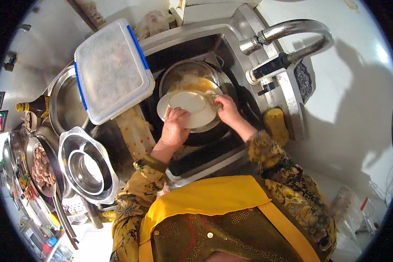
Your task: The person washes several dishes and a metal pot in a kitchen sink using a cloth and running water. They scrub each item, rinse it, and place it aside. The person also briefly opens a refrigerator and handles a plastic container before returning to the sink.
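A white plate [196,118], turned so that its foot ring faces me, is tilted over a round metal basin [168,76] in the sink. My left hand [176,126] grips the plate's near left rim. At its right rim, my right hand [227,109] holds a crumpled pale cloth [211,96] against the plate. Cloudy orange-tinted liquid [199,84] with some foam shows in the basin beyond the plate. Plate and hands hide the near part of the basin. The dark sink [196,42] surrounds it.
A curved metal faucet [298,26] rises at the right, and a yellow sponge [276,126] lies on the sink's rim. At left are a lidded plastic box [113,68], metal basins [57,98], a clear bowl [65,160] and a strainer of sliced meat [42,167].
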`<move>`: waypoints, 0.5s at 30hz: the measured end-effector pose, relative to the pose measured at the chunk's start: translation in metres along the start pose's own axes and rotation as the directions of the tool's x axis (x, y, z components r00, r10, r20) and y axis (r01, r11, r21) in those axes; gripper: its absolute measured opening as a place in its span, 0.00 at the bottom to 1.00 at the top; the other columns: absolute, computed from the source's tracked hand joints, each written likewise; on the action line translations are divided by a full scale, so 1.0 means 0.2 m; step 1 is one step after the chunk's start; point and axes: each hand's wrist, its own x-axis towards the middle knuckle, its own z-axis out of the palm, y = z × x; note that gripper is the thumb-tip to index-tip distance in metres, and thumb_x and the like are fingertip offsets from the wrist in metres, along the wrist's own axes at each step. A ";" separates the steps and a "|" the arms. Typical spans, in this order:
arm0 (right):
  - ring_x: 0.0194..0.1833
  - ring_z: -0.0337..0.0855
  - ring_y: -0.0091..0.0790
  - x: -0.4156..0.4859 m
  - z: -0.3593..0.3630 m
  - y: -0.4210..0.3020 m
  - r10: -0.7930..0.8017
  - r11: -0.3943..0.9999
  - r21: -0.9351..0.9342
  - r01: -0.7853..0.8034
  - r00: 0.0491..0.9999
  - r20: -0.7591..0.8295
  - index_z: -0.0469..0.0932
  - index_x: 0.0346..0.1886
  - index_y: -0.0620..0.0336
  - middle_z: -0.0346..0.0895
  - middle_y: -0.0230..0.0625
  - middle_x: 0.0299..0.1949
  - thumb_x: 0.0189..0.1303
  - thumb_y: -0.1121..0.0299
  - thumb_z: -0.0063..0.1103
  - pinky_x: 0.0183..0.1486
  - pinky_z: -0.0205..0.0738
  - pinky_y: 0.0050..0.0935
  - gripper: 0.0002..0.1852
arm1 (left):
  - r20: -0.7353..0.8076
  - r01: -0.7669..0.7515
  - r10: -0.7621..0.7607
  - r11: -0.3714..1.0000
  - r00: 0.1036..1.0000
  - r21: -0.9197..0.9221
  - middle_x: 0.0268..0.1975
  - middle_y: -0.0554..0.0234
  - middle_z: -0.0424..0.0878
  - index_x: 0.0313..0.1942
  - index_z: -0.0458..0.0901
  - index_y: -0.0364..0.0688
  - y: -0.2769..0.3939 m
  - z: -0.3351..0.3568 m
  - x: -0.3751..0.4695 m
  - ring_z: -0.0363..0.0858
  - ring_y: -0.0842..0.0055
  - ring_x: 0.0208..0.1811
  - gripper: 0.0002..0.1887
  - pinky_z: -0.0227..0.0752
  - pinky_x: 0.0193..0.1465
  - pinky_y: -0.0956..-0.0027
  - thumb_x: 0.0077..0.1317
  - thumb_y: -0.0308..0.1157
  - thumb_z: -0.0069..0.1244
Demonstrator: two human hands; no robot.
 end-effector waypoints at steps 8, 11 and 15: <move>0.59 0.68 0.53 0.15 0.08 0.07 0.064 0.829 -0.553 0.086 0.967 0.246 0.78 0.48 0.57 0.69 0.47 0.58 0.53 0.73 0.57 0.58 0.67 0.46 0.17 | -0.154 0.166 -0.145 0.977 0.977 0.133 0.63 0.47 0.65 0.62 0.66 0.39 0.09 -0.18 0.05 0.60 0.52 0.69 0.37 0.45 0.73 0.43 0.46 0.19 0.55; 0.66 0.63 0.49 0.09 0.20 0.18 -0.044 0.858 -0.476 0.194 0.951 0.307 0.78 0.52 0.53 0.65 0.43 0.64 0.53 0.71 0.57 0.63 0.63 0.46 0.20 | -0.202 0.325 -0.437 0.846 0.876 -0.422 0.70 0.42 0.53 0.70 0.49 0.38 0.11 -0.09 0.04 0.56 0.52 0.71 0.44 0.50 0.73 0.54 0.52 0.15 0.49; 0.67 0.62 0.47 0.22 0.19 0.17 -0.129 0.911 -0.308 0.272 0.900 0.416 0.78 0.51 0.54 0.68 0.40 0.62 0.52 0.72 0.56 0.62 0.61 0.50 0.20 | 0.207 0.332 -0.594 0.108 0.777 -0.937 0.64 0.52 0.67 0.68 0.55 0.37 0.04 -0.06 -0.01 0.66 0.59 0.66 0.35 0.63 0.67 0.58 0.58 0.16 0.41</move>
